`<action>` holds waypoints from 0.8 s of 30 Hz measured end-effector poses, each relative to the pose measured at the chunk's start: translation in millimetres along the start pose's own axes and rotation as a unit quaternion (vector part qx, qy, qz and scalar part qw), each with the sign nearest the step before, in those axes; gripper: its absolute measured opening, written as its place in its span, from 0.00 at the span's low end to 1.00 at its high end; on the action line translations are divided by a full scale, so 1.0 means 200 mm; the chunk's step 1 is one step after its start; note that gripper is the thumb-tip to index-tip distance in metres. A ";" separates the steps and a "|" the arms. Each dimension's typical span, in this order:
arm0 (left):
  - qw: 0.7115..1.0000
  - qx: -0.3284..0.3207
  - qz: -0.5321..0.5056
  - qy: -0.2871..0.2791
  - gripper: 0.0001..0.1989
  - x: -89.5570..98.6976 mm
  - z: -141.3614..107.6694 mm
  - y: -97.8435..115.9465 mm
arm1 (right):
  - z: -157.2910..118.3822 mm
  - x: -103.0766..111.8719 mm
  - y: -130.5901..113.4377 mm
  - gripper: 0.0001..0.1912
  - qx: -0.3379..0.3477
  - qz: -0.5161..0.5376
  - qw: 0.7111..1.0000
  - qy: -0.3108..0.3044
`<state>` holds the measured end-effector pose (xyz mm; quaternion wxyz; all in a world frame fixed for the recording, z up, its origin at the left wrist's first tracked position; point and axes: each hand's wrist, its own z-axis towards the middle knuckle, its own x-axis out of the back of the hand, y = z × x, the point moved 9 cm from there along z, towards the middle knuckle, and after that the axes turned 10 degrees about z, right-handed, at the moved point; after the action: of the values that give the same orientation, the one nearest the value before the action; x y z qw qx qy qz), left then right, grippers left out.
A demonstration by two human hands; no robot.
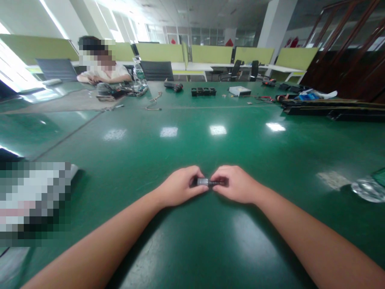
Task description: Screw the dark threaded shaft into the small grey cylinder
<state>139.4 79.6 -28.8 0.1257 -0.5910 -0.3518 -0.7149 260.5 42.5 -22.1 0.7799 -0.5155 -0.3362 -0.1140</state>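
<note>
Between my two hands, low over the green table (192, 144), lies a small silver metal cylinder (202, 182) with a thin dark ridged shaft (215, 183) coming out of its right end. My left hand (183, 184) pinches the cylinder between thumb and fingers. On the shaft side, my right hand (236, 182) has its thumb and fingertips closed around the dark shaft, whose far end is hidden in the curled fingers. The part's exact kind cannot be made out.
A blurred-out box-like object (33, 196) sits at the left. At the right edge lies a clear plastic bottle (368, 188). Across the table are a black tray (203, 91), a white box (240, 91), cables and dark strips (331, 108). A person (104, 66) sits at the far left.
</note>
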 end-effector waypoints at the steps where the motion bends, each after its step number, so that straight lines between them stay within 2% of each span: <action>1: 1.000 -0.001 -0.001 0.000 0.16 0.00 0.00 0.00 | 0.00 0.00 0.00 0.07 -0.001 0.001 1.000 -0.001; 24: 1.000 -0.006 -0.006 -0.002 0.15 0.00 0.01 0.00 | -0.01 0.01 0.00 0.09 0.000 -0.011 1.000 -0.015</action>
<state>140.0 80.7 -29.2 0.1172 -0.5908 -0.3516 -0.7167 262.3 41.7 -21.3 0.7733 -0.5138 -0.3534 -0.1152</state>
